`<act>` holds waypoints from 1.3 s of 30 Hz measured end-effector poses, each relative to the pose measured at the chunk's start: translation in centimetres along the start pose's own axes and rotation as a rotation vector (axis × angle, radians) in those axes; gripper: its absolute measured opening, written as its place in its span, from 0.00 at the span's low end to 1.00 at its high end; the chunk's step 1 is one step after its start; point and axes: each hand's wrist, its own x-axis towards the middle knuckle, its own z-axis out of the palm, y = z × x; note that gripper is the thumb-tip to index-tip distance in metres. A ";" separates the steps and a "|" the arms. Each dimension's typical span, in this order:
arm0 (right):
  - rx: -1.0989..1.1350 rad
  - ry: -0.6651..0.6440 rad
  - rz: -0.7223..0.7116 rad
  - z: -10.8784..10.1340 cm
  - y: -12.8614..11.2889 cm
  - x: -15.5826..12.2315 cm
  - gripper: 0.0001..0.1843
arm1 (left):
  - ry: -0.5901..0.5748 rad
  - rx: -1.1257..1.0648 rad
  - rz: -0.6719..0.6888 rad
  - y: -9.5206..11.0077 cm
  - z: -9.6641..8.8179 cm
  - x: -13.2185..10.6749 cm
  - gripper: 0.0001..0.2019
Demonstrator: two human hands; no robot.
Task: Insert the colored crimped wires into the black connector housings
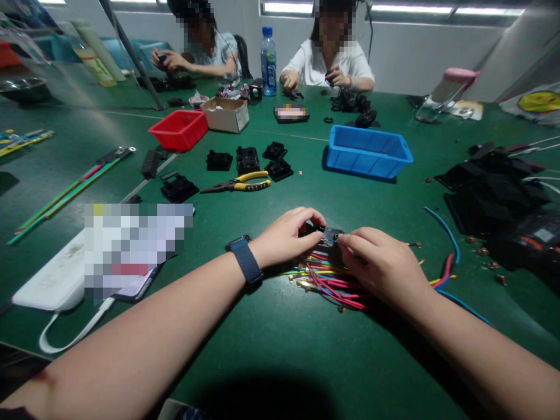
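Note:
My left hand (286, 236), with a dark blue watch on its wrist, and my right hand (380, 262) meet at the middle of the green table (271, 326). Both pinch a small black connector block (330, 235) from either side. A bundle of red, yellow and blue wires (326, 280) trails from the block and lies under my hands. The fingers of both hands are curled closed on the block.
Yellow-handled pliers (240, 184) and several black connector housings (247, 158) lie beyond my hands. A blue bin (367, 153), a red bin (179, 129) and a cardboard box (226, 114) stand farther back. Black parts (494, 186) pile up at right. Two people work across the table.

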 end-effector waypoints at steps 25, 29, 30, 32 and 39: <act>0.122 -0.054 0.073 -0.5 0.3 0.9 0.05 | 0.032 -0.075 -0.085 0.0 0.6 0.3 0.10; 0.151 -0.051 0.076 -0.6 0.4 1.1 0.04 | 0.006 -0.127 -0.105 -0.2 0.5 0.5 0.10; 0.150 -0.049 0.070 -0.5 0.4 1.1 0.04 | 0.001 -0.129 -0.108 -0.2 0.5 0.5 0.10; 0.140 -0.044 0.062 -0.5 0.4 1.0 0.04 | -0.005 -0.133 -0.106 -0.2 0.4 0.5 0.10; 0.109 -0.050 0.064 -0.5 0.3 0.9 0.06 | -0.014 -0.128 -0.089 -0.2 0.4 0.5 0.10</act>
